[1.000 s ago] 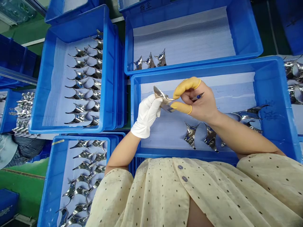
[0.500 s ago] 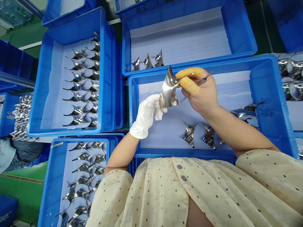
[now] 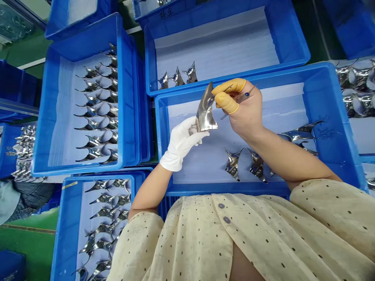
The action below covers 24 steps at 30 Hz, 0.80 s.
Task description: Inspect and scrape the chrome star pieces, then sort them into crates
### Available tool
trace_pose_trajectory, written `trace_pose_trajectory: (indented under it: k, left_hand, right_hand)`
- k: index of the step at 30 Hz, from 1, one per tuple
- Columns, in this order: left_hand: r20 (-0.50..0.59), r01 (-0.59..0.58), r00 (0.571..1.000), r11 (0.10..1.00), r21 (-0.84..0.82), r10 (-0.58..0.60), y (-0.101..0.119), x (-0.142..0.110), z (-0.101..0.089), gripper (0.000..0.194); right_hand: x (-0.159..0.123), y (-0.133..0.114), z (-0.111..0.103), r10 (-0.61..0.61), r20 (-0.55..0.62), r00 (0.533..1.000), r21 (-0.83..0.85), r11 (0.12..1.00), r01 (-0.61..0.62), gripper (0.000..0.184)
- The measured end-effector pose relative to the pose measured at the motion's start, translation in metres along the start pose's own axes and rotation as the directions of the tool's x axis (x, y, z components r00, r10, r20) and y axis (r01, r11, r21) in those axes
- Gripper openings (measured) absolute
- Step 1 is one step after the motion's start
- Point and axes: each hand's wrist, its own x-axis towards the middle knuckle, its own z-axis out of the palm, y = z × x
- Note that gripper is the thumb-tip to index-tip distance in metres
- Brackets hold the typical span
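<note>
From where I stand, the person's left hand (image 3: 180, 142), in a white fabric glove, is closed around the lower end of a curved polished metal piece (image 3: 206, 111), though the gloved fingers are partly hidden behind it. The piece is held up in the air, well above the blue plastic crate (image 3: 319, 74) beneath the hands, and its mirror shine makes its exact outline hard to read. The bare right hand (image 3: 243, 107) is closed too, with yellow finger cots (image 3: 227, 102) on two fingers just at the piece's upper edge; I can't tell whether they are gripping it. A thin metal tool (image 3: 245, 94) with a blue mark lies clasped in that hand, its middle hidden by the fingers, and I can't make out what kind it is. More pieces (image 3: 233, 164) lie on white sheets lining the crate, some partly hidden by the right forearm (image 3: 290, 154).
</note>
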Motion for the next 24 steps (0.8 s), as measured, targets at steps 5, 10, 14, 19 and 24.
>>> trace_pose_trajectory:
  k: [5, 10, 14, 19, 24]
  left_hand:
    - [-0.152, -0.191, 0.964, 0.964, 0.187, 0.22, -0.018, 0.002, -0.003, 0.046]
    - [-0.389, -0.3, 0.85, 0.934, 0.195, 0.355, -0.014, -0.003, -0.008, 0.039]
    - [-0.398, -0.228, 0.858, 0.936, 0.268, 0.323, 0.025, -0.015, -0.04, 0.028]
    - [-0.479, -0.116, 0.86, 0.982, 0.151, 0.175, 0.069, -0.03, -0.1, 0.027]
    - [-0.513, -0.127, 0.857, 0.944, -0.303, -0.049, 0.052, -0.024, -0.097, 0.032]
  right_hand:
    - [-0.001, 0.0, 0.0, -0.079, -0.019, 0.997, -0.137, 0.988, 0.075, 0.042]
    - [-0.003, -0.015, -0.003, -0.068, 0.018, 0.997, -0.207, 0.976, 0.071, 0.036]
    - [0.001, -0.018, -0.004, 0.105, 0.366, 0.925, -0.121, 0.991, -0.064, 0.039]
    - [0.004, -0.003, 0.012, 0.173, 0.464, 0.869, -0.053, 0.984, -0.168, 0.035]
    - [-0.004, 0.003, 0.03, 0.07, 0.534, 0.843, 0.076, 0.989, -0.13, 0.032]
